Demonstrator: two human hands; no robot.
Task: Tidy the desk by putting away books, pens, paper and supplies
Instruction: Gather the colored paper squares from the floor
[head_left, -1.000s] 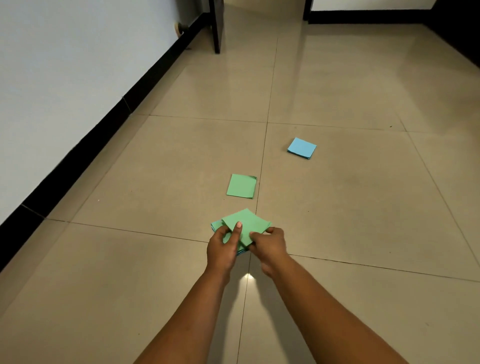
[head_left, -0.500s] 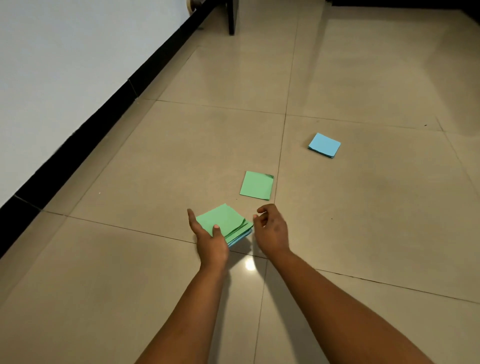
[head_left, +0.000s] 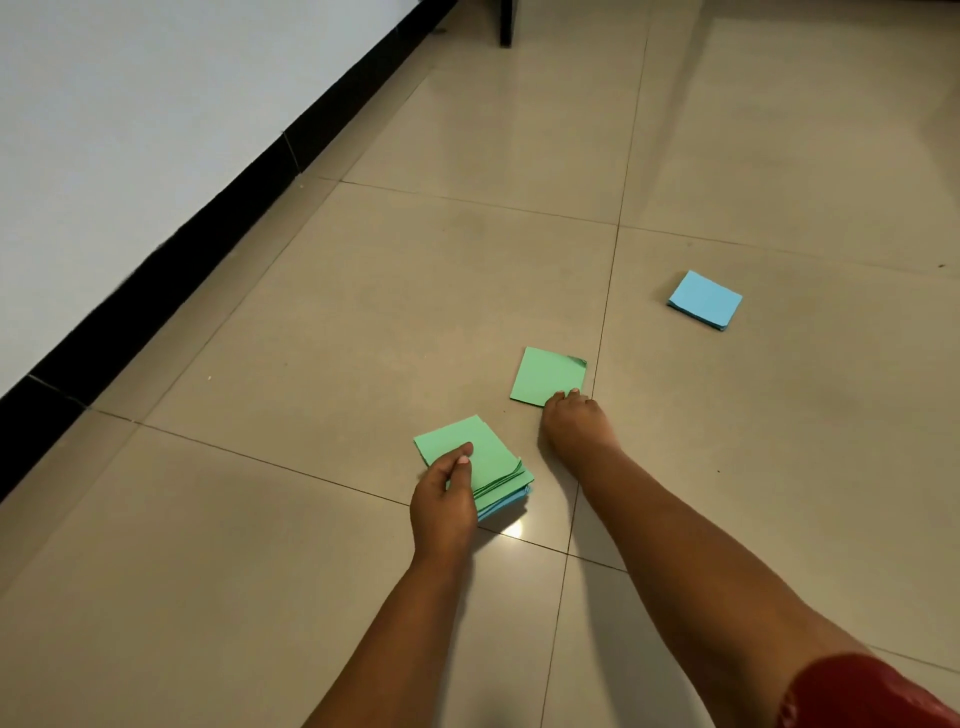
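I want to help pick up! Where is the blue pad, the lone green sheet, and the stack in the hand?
blue pad (head_left: 705, 300), head view, middle of its top sheet.
green sheet (head_left: 547, 374), head view, centre of the sheet.
stack (head_left: 488, 457), head view, bare top green sheet beside the left thumb.

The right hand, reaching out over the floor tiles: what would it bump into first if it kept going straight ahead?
The right hand already has its fingertips at the near edge of the single flat green paper square. That comes first; beyond it, only bare beige floor tiles show.
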